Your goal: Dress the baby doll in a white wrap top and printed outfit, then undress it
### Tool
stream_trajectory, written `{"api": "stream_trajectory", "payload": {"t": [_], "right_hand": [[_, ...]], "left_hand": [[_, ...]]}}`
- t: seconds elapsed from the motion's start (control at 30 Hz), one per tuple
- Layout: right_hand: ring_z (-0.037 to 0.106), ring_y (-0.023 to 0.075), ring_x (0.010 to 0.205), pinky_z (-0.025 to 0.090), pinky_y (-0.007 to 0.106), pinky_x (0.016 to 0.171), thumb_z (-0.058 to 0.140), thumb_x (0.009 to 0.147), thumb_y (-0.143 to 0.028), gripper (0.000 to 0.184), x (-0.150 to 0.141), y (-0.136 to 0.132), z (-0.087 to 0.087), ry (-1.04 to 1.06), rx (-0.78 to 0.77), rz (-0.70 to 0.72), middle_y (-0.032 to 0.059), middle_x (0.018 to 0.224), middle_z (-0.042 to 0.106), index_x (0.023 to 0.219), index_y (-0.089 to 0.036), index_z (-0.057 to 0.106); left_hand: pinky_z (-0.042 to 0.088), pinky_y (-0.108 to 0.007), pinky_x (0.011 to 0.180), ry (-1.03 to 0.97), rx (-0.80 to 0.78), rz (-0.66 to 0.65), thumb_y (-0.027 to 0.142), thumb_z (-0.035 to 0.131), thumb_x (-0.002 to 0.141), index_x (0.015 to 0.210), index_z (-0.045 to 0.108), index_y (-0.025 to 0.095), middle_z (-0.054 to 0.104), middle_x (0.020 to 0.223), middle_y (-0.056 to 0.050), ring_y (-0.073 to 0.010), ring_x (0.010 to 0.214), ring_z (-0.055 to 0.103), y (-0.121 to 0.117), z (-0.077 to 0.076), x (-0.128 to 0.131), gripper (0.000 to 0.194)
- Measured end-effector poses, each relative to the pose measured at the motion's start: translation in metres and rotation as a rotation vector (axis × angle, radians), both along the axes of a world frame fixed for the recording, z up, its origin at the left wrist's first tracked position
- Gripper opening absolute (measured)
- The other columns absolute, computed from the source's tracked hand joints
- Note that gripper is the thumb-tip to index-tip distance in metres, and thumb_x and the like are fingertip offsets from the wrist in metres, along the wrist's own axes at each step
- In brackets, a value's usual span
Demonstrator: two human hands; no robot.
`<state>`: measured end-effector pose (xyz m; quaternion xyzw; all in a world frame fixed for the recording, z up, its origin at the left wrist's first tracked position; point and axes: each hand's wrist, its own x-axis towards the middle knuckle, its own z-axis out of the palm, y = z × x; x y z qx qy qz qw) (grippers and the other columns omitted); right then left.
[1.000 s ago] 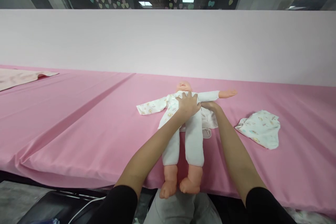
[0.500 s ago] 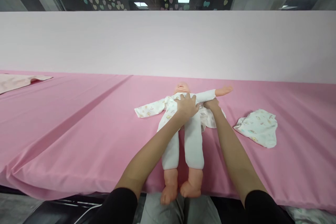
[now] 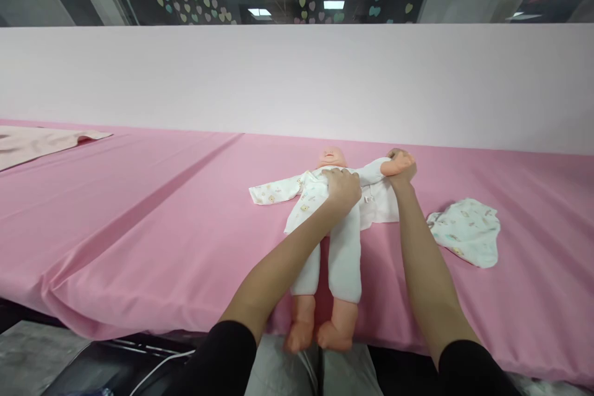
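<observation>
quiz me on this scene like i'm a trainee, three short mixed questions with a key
1. True or false: the left hand is off to one side, away from the doll.
2. Which is nearest the right hand? A) doll's feet B) doll's hand C) wall
3. Fill in: the doll lies on a ____ sheet.

Key: 1. False, it rests on the doll's torso; 2. B; 3. pink

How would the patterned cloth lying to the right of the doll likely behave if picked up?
Probably floppy: the cloth lies in a loose, creased shape with uneven edges. Likely light, since it looks thin and small beside the doll. It seems unlikely to roll, as it lies low on the pink sheet.
</observation>
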<state>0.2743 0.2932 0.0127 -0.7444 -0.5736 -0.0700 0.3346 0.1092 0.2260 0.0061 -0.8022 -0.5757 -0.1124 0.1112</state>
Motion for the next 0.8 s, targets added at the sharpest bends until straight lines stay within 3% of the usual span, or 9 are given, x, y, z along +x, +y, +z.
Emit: {"api": "stream_trajectory", "payload": {"t": [0.1,0.2,0.3,0.5,0.7,0.8], "right_hand": [[0.053,0.0181,0.071,0.036,0.027,0.057,0.048,0.078,-0.014,0.017,-0.006,-0.005,0.006,0.013,-0.022,-0.08,0.0061,0.082,0.06,0.08,-0.018,0.064],[0.052,0.016,0.07,0.036,0.026,0.058,0.047,0.079,-0.016,0.017,-0.006,-0.009,0.012,-0.011,0.002,-0.042,0.0054,0.085,0.06,0.081,-0.018,0.064],[0.053,0.0172,0.072,0.038,0.027,0.06,0.047,0.081,-0.019,0.017,0.0,-0.011,0.016,-0.036,0.025,-0.05,0.0081,0.09,0.06,0.081,-0.017,0.065],[0.055,0.0203,0.078,0.042,0.028,0.064,0.057,0.072,-0.018,0.014,0.012,-0.017,0.017,0.059,0.075,-0.086,0.0065,0.09,0.061,0.083,-0.02,0.066],[0.057,0.0202,0.076,0.042,0.028,0.062,0.054,0.063,-0.008,0.023,0.012,-0.019,0.017,0.216,0.122,-0.111,0.0044,0.086,0.064,0.076,-0.021,0.067],[0.057,0.0199,0.074,0.041,0.028,0.06,0.054,0.059,-0.008,0.024,0.012,-0.018,0.019,0.293,0.14,-0.132,0.0034,0.085,0.065,0.074,-0.021,0.068]], "left_hand": [[0.034,-0.051,0.091,-0.018,0.104,-0.026,0.028,0.045,0.087,0.12,0.051,0.008,0.053,0.119,-0.021,-0.0341,0.109,0.048,0.015,0.004,0.017,0.039],[0.039,-0.04,0.088,-0.104,0.24,-0.245,0.046,0.045,0.087,0.139,0.028,0.01,0.043,0.132,-0.021,-0.0297,0.11,0.049,0.027,0.006,0.028,0.066],[0.042,-0.031,0.081,-0.072,0.242,-0.423,0.041,0.034,0.093,0.142,0.019,0.016,0.051,0.121,-0.014,-0.0222,0.099,0.056,0.033,0.005,0.031,0.057],[0.044,-0.028,0.071,-0.021,0.124,-0.205,0.025,0.044,0.089,0.138,0.025,0.019,0.056,0.109,-0.013,-0.0233,0.092,0.062,0.04,-0.002,0.033,0.053],[0.043,-0.029,0.066,0.058,0.083,-0.183,0.013,0.032,0.089,0.139,0.026,0.019,0.058,0.103,-0.014,-0.0241,0.086,0.063,0.043,-0.008,0.031,0.051],[0.043,-0.03,0.067,0.068,0.082,-0.216,0.018,0.035,0.089,0.14,0.026,0.02,0.058,0.104,-0.014,-0.0253,0.088,0.062,0.043,-0.007,0.026,0.051]]}}
